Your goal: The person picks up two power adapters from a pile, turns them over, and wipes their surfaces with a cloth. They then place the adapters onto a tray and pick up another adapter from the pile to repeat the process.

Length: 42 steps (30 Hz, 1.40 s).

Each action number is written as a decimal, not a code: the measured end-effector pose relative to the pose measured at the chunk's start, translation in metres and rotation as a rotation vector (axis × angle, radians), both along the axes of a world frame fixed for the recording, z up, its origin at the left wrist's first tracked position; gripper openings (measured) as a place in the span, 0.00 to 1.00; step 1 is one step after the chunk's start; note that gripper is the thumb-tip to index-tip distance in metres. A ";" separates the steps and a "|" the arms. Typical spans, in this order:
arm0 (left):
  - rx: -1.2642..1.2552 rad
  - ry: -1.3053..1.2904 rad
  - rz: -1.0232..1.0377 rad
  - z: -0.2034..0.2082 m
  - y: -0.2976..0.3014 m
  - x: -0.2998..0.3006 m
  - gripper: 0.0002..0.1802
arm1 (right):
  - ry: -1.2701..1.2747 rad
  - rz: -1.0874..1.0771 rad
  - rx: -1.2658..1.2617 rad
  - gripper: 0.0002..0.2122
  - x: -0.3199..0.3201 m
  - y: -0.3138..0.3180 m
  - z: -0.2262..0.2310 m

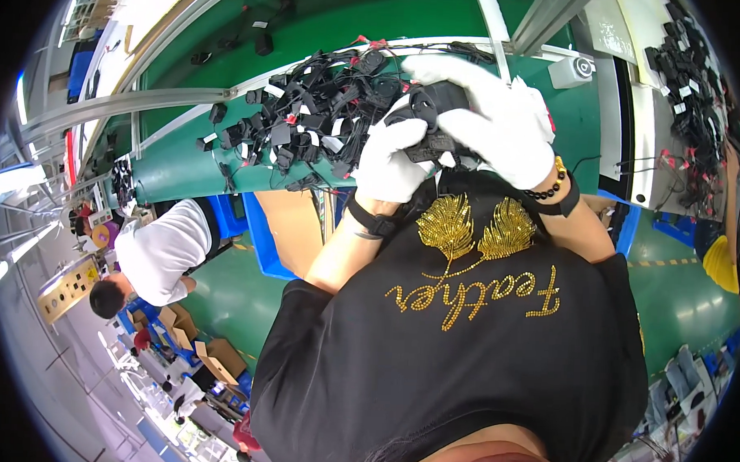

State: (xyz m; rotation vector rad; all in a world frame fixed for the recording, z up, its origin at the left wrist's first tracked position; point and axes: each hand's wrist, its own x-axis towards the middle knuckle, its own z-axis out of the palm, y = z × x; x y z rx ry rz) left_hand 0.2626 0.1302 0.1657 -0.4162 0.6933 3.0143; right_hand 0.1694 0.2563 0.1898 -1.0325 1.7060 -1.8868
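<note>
Both of my hands wear white gloves and meet close to my chest at the near edge of the green bench. My left hand (391,160) grips a black power adapter (428,143) between thumb and fingers. Curled over the same bundle from the other side is my right hand (504,126), its fingers around the black casing and dark cable. A small white tag shows beneath them. Just beyond my left hand lies a heap of black adapters (329,107) with coiled cables, white labels and red pieces. My fingers partly hide what they hold.
A white boxy device (571,73) stands at the bench's right, near metal frame posts. More black adapters (691,100) lie on another surface at far right. Below the bench is a blue bin (260,239) with cardboard. A person in white (162,244) bends at left.
</note>
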 end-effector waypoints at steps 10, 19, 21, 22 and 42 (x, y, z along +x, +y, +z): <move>-0.172 0.062 0.027 0.006 -0.014 -0.009 0.26 | -0.163 -0.358 -0.087 0.17 -0.008 0.006 -0.007; -1.383 0.058 0.468 0.027 0.019 -0.008 0.34 | 0.440 -0.435 0.191 0.43 0.044 -0.003 -0.017; -1.418 0.138 0.464 0.028 0.025 -0.008 0.35 | 0.562 -0.492 0.172 0.44 0.039 -0.006 -0.027; -1.421 0.163 0.446 0.024 0.026 -0.007 0.36 | 0.567 -0.496 0.191 0.45 0.038 -0.005 -0.030; -0.500 0.495 -0.722 -0.020 0.045 -0.034 0.30 | -1.051 0.299 -1.018 0.27 -0.037 0.052 0.082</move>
